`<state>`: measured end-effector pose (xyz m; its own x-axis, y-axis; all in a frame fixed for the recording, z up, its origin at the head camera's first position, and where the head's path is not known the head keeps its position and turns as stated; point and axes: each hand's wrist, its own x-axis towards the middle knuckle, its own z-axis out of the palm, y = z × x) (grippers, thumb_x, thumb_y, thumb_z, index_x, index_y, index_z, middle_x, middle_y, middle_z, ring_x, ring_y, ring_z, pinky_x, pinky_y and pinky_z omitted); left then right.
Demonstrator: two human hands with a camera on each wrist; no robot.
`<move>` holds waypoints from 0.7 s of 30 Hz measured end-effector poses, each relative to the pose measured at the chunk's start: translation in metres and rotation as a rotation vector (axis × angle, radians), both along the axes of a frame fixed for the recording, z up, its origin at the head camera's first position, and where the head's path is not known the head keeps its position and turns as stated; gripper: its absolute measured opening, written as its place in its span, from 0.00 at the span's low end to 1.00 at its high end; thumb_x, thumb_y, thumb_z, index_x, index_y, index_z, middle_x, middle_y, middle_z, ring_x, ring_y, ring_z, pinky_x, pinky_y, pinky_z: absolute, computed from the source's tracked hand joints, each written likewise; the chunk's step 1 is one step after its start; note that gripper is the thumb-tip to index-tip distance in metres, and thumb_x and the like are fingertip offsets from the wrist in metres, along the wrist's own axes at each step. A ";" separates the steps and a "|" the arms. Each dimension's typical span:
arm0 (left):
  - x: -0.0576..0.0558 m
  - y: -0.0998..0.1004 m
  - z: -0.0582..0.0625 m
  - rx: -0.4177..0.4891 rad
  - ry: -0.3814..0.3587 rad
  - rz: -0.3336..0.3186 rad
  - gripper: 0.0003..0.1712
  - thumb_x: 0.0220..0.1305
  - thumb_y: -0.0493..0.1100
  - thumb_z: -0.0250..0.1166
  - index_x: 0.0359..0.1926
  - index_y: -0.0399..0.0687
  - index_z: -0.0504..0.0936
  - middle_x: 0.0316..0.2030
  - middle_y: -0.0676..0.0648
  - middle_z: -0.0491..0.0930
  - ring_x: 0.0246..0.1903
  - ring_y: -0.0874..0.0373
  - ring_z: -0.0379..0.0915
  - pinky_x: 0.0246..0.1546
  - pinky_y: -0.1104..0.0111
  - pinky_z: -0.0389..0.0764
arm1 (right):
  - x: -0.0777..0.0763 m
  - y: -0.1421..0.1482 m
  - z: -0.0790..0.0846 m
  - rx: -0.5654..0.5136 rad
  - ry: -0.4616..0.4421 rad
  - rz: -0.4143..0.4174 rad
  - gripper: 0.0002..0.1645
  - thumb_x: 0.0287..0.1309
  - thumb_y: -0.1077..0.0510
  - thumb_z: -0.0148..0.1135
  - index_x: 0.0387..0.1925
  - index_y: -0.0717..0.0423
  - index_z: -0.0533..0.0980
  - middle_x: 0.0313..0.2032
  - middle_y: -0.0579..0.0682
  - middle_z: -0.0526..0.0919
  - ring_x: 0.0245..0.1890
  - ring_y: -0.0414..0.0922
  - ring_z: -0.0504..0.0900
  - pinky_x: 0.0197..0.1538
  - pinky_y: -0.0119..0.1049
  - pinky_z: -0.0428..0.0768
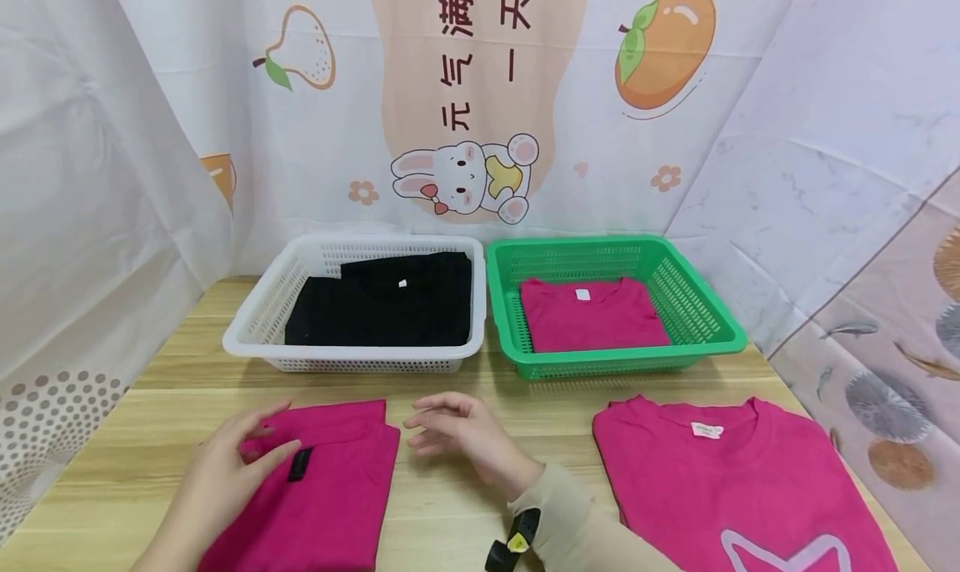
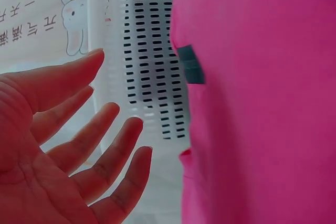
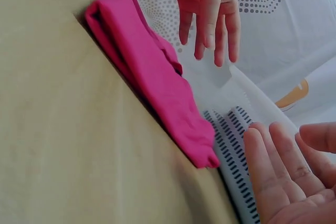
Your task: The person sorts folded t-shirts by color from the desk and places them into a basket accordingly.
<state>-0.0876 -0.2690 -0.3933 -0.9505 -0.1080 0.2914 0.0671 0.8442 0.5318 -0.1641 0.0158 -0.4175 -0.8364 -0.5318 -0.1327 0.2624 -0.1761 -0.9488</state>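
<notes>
A folded pink garment (image 1: 330, 505) with a small black tag (image 1: 298, 464) lies at the front left of the wooden table. My left hand (image 1: 225, 472) hovers over its left part, fingers loosely spread and holding nothing; the right wrist view shows a gap between that hand (image 3: 210, 17) and the cloth (image 3: 157, 87). Just off the garment's right edge is my right hand (image 1: 468, 439), fingers relaxed, palm bare in its own wrist view. A pink T-shirt (image 1: 720, 472) with a white neck label and a pale printed outline is spread at the front right.
Behind the garments stand a white basket (image 1: 247, 330) with folded black clothing (image 1: 382, 305) and, on its right, a green basket (image 1: 720, 330) with a folded pink shirt (image 1: 592, 318). Patterned curtains (image 1: 562, 97) hang around the table. A black-and-yellow device (image 1: 517, 541) is strapped at my right wrist.
</notes>
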 end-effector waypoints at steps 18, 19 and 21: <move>0.017 -0.029 -0.013 0.026 -0.290 0.052 0.40 0.59 0.52 0.72 0.66 0.37 0.71 0.56 0.27 0.75 0.51 0.34 0.74 0.46 0.56 0.82 | 0.017 -0.009 -0.027 0.015 -0.065 0.084 0.20 0.65 0.66 0.56 0.57 0.72 0.73 0.50 0.73 0.82 0.36 0.43 0.87 0.49 0.45 0.86; 0.016 -0.031 -0.014 0.020 -0.325 0.048 0.41 0.59 0.53 0.72 0.67 0.36 0.70 0.57 0.26 0.73 0.51 0.32 0.73 0.47 0.49 0.81 | 0.017 -0.009 -0.028 0.012 -0.066 0.081 0.20 0.65 0.66 0.56 0.57 0.73 0.73 0.50 0.73 0.82 0.37 0.44 0.87 0.49 0.45 0.85; 0.016 -0.035 -0.015 0.011 -0.378 0.044 0.43 0.59 0.54 0.72 0.68 0.34 0.68 0.59 0.24 0.70 0.53 0.29 0.71 0.49 0.39 0.76 | 0.016 -0.008 -0.029 0.007 -0.067 0.078 0.21 0.65 0.67 0.56 0.57 0.74 0.72 0.49 0.74 0.81 0.37 0.45 0.87 0.50 0.46 0.85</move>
